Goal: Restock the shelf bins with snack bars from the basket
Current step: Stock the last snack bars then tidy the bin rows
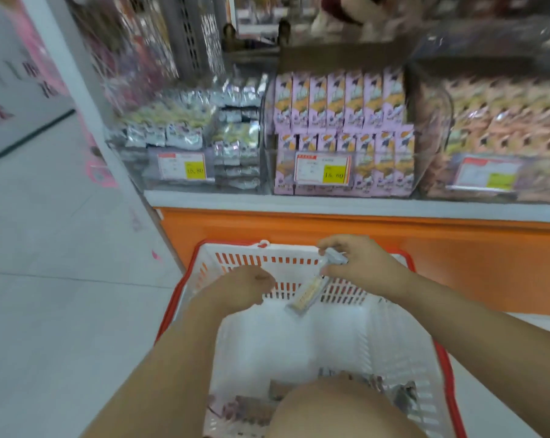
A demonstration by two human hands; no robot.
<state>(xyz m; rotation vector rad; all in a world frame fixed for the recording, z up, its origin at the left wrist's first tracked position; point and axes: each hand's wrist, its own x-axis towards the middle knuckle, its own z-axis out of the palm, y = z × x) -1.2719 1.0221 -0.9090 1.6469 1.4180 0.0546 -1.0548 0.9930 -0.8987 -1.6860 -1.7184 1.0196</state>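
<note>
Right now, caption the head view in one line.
Right hand holds a snack bar over the basket, left hand beside it, bins ahead.

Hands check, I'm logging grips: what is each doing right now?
Left hand: fingers curled; cannot tell whether it holds anything.
Right hand: pinches a snack bar by its upper end, above the basket.

basket (242, 248): white moulded plastic lattice, red plastic rim, slight sheen | snack bar (307, 294): clear glossy film wrapper | shelf bins (269, 137): clear glossy plastic, reflective | foil packets (182, 137): shiny silver, crinkled | boxes (337, 99): smooth printed card | price labels (322, 168): paper | base panel (393, 238): smooth orange, matt | floor (46, 279): smooth, pale, faint sheen
</note>
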